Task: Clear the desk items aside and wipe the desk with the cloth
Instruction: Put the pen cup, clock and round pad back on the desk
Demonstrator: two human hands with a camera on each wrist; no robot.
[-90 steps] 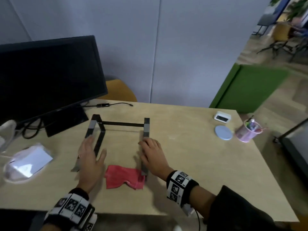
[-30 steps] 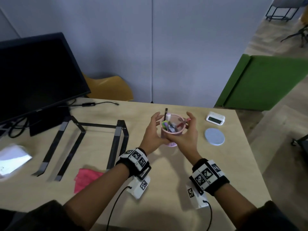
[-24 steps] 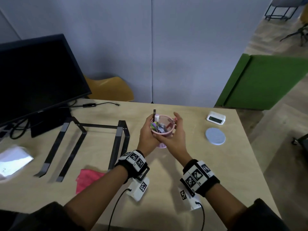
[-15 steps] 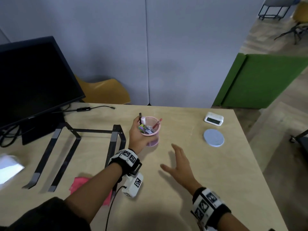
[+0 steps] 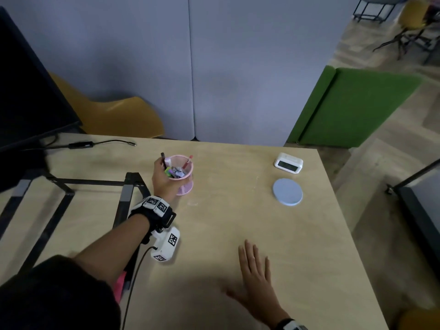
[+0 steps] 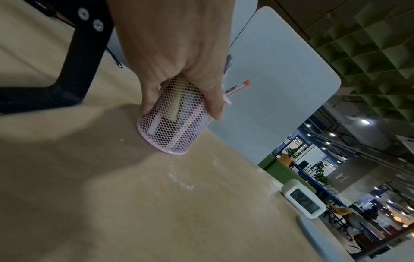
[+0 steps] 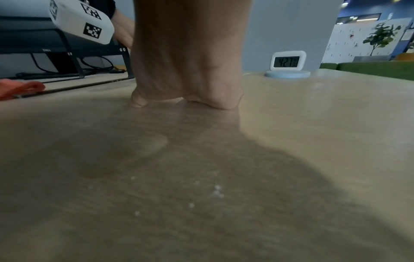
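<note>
My left hand (image 5: 164,179) grips a pink mesh pen cup (image 5: 183,184) full of pens, standing on the wooden desk (image 5: 226,222) right of the black laptop stand (image 5: 128,194). In the left wrist view the fingers (image 6: 147,99) wrap the pen cup (image 6: 174,127), whose base touches the desk. My right hand (image 5: 256,270) lies flat and empty on the desk near the front edge. The red cloth (image 5: 119,285) peeks out under my left arm; in the right wrist view the red cloth (image 7: 17,87) lies at the far left.
A white digital clock (image 5: 288,163) and a round blue coaster (image 5: 287,192) sit at the back right. A black monitor (image 5: 26,91) and cables (image 5: 95,144) occupy the back left. White crumbs (image 6: 181,182) dot the desk. The desk's right edge drops to the floor.
Both hands carried the pen cup leftward from the right side. My right hand let go and drew back to the front of the desk; the left set the cup by the stand.
</note>
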